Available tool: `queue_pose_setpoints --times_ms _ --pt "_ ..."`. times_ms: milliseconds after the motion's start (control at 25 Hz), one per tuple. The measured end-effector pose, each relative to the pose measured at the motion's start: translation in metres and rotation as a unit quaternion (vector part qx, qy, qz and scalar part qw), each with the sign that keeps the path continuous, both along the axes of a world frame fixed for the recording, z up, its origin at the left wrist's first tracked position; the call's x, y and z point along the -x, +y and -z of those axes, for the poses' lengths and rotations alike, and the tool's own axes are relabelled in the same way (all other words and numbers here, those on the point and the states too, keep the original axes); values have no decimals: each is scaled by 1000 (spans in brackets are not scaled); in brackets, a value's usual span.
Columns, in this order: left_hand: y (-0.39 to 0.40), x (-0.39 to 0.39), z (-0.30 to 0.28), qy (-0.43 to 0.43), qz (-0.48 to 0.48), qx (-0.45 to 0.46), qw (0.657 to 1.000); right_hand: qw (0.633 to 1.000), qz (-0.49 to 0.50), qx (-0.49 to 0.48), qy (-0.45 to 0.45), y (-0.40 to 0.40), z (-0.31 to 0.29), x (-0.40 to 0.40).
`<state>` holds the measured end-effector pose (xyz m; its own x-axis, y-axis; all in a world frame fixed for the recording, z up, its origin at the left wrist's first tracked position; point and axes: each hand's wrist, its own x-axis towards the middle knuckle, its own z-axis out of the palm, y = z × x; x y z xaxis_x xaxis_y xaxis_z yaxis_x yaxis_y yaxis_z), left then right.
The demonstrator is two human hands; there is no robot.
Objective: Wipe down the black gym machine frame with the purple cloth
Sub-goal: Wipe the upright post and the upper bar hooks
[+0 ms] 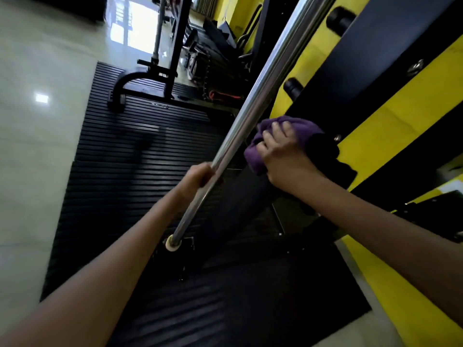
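A black gym machine frame [355, 71] slants from upper right down to the centre, against a yellow wall. My right hand [283, 156] grips a bunched purple cloth [253, 157] and presses it onto the frame just right of a shiny chrome guide rod [263, 91]. My left hand [198, 179] is curled round that rod lower down, above its white end stop [171, 245]. The part of the frame under the cloth and hand is hidden.
A ribbed black rubber mat [130, 171] covers the floor under the machine, with pale glossy tiles [37, 121] to the left. Another black machine base [140, 81] and stacked weight plates [215, 66] stand farther back. Black pegs [338, 20] jut from the frame above.
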<state>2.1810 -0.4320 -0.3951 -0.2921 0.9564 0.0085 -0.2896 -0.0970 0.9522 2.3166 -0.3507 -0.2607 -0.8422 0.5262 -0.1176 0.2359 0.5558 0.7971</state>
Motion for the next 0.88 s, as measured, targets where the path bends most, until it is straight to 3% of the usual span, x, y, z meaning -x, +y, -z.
queue_pose_setpoints --times_ms 80,200,320,400,520,720,800,880 --pt "-7 2 -6 -23 48 -14 998 998 15 19 -61 -7 25 -1" --pt "-12 -3 -10 -24 67 0 997 999 -37 -9 -22 -18 11 -31" --pt "-11 -21 6 -1 -50 -5 999 987 -65 -117 93 -19 -12 -47" --pt "-13 -35 22 84 -128 -31 988 984 -51 -136 103 -17 -2 -36" --pt "-7 -46 33 234 -220 -31 947 996 29 -75 36 -18 36 -6" --pt "1 -57 48 303 -309 -50 900 997 -13 14 -78 -20 66 -25" --pt "3 -66 49 301 -353 -46 885 997 -70 7 -29 -23 47 -39" --pt "9 -73 50 295 -390 -48 871 991 -82 -55 85 -17 33 -39"
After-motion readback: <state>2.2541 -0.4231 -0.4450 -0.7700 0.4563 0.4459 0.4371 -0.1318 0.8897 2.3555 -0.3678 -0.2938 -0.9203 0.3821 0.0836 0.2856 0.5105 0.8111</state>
